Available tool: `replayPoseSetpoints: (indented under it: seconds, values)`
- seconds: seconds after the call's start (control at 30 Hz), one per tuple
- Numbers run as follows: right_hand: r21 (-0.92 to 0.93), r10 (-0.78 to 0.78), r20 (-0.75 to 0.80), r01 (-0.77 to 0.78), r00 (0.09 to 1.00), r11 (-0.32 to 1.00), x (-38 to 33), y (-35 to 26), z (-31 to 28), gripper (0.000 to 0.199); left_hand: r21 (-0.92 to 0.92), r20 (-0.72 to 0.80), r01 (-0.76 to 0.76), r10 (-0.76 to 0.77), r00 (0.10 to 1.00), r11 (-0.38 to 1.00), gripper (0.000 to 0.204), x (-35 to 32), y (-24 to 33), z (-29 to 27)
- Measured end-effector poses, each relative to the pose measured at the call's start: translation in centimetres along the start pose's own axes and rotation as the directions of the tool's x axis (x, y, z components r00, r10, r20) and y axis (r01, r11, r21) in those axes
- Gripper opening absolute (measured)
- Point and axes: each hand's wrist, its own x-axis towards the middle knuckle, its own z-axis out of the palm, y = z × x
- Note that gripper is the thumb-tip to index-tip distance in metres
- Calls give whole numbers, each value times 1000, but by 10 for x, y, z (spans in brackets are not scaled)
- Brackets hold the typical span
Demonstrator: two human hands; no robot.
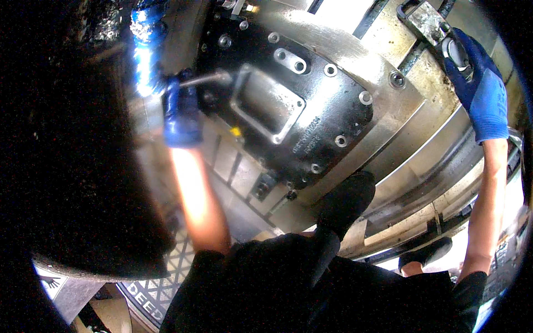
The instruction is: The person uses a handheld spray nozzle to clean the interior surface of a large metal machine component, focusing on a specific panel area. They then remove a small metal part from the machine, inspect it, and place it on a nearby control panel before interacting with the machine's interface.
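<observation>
My left hand (pixel 183 111), in a blue work glove and blurred by motion, is closed round a thin metal rod (pixel 202 79). The rod points right, to the left edge of a black metal plate (pixel 327 105) with several bolt holes and a raised rectangular frame (pixel 240 83). At the upper right my right hand (pixel 480 80), gloved in blue, curls round a round silver-faced metal piece (pixel 456 54). That piece sits beside a worn metal clamp block (pixel 427 23). What the rod's tip touches is too blurred to tell.
A large dark machine body (pixel 83 166) fills the left, with a shiny blue pipe (pixel 147 47) beside my left hand. Under the plate lies a slotted metal machine table (pixel 383 44). A black shoe (pixel 358 191) rests near the plate's lower edge. Lower left is a patterned mat (pixel 175 266).
</observation>
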Motion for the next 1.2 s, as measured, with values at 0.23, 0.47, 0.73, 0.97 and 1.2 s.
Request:
replayPoseSetpoints:
  seconds: [0.23,0.47,0.73,0.97,1.2]
  values:
    - [18,-64,6,64,998,998,6,-2,-1,44,134,-114,1,14,993,991,39,-11,13,18]
    - [32,-2,36,1,999,999,1,1,0,47,62,16,37,-38,999,997,41,-1,0,4]
    - [79,-12,17,11,1000,997,6,4,2,50,-214,164,163,-129,978,963,41,38,22,-66]
    - [50,-37,31,35,999,998,3,6,0,51,-98,195,67,-47,980,993,31,3,2,-17]
    - [-12,-73,44,73,996,997,0,14,0,51,-68,165,55,-43,985,996,35,11,-5,-27]
